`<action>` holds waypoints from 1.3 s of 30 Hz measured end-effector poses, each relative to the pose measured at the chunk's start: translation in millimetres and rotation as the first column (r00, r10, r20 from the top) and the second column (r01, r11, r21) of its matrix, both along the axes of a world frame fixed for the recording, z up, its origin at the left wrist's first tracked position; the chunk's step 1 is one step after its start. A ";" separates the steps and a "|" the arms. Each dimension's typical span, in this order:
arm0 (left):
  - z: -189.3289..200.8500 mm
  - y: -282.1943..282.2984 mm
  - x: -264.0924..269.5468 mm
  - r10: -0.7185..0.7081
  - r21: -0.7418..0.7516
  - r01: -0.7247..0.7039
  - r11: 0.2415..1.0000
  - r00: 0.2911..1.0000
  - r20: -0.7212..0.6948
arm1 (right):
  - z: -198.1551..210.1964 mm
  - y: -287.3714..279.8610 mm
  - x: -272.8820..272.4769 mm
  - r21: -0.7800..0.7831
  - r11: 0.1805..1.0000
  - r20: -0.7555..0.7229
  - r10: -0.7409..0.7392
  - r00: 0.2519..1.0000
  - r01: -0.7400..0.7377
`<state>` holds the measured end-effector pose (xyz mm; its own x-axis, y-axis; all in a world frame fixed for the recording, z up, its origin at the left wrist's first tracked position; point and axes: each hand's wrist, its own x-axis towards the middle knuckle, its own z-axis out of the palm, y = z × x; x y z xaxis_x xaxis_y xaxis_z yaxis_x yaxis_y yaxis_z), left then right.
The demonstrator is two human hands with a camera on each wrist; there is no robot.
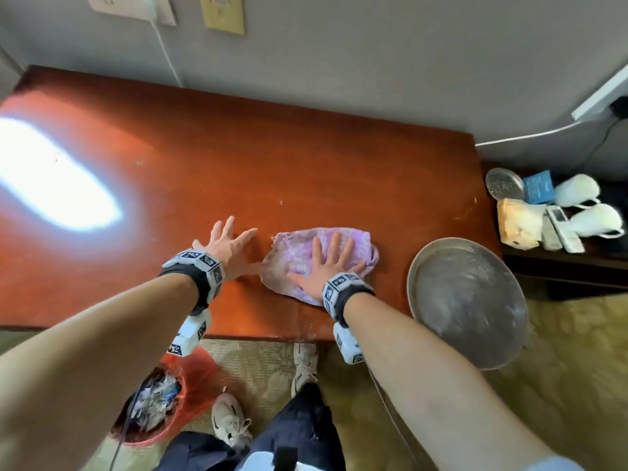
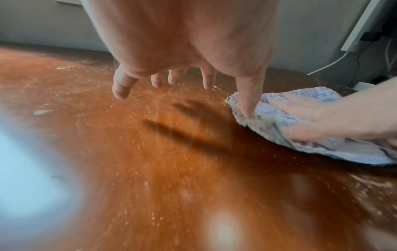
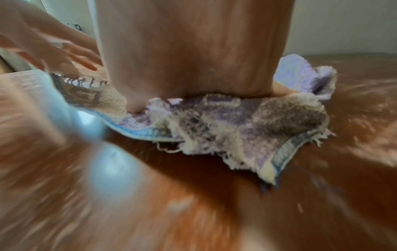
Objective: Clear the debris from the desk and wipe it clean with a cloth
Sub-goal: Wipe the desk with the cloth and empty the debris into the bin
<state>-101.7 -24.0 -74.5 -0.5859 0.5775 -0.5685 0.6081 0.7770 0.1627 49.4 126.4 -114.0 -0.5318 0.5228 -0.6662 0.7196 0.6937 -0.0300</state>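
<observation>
A worn purple and cream cloth (image 1: 299, 248) (image 2: 305, 118) (image 3: 247, 122) lies spread on the reddish wooden desk (image 1: 238, 158) near its front edge. My right hand (image 1: 328, 263) (image 2: 335, 118) presses flat on the cloth with straight, spread fingers. My left hand (image 1: 231, 246) (image 2: 171, 74) hovers just left of the cloth with fingers spread; its thumb (image 2: 249, 95) touches the cloth's left edge. Fine pale crumbs (image 2: 137, 146) and smears dot the desk surface. Both wrist views are blurred by motion.
A round metal tray (image 1: 469, 300) overhangs the desk's right front corner. A low dark stand on the right holds white cups (image 1: 577, 190), a remote and a packet. A red-lined bin (image 1: 159, 402) full of scraps sits on the floor beside my feet. Glare covers the desk's left.
</observation>
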 end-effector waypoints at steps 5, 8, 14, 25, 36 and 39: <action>-2.0 11.1 11.6 -0.046 0.017 0.046 0.999 0.999 0.018 | 0.8 6.6 23.7 -0.002 1.000 0.020 0.028 0.999 -0.028; -4.7 27.8 18.3 -0.052 0.037 0.051 0.998 0.999 0.011 | 4.0 41.0 21.4 0.016 1.000 0.030 -0.026 0.999 0.025; -9.2 50.2 26.8 -0.036 0.021 0.036 0.999 0.999 0.014 | 8.2 108.0 17.9 0.124 0.990 -0.040 -0.060 0.997 0.064; -15.1 21.2 31.0 -0.024 0.007 0.024 1.000 1.000 -0.004 | 10.4 87.9 16.8 0.151 0.988 0.041 -0.021 0.999 0.014; -15.0 -32.5 24.8 -0.043 0.034 0.044 0.998 0.999 -0.022 | 23.2 66.3 43.6 0.147 0.982 0.080 0.107 0.991 -0.118; -14.9 -39.7 27.2 -0.034 0.018 0.034 0.999 0.999 -0.007 | 11.8 47.5 43.5 0.141 0.990 0.049 0.020 0.999 -0.027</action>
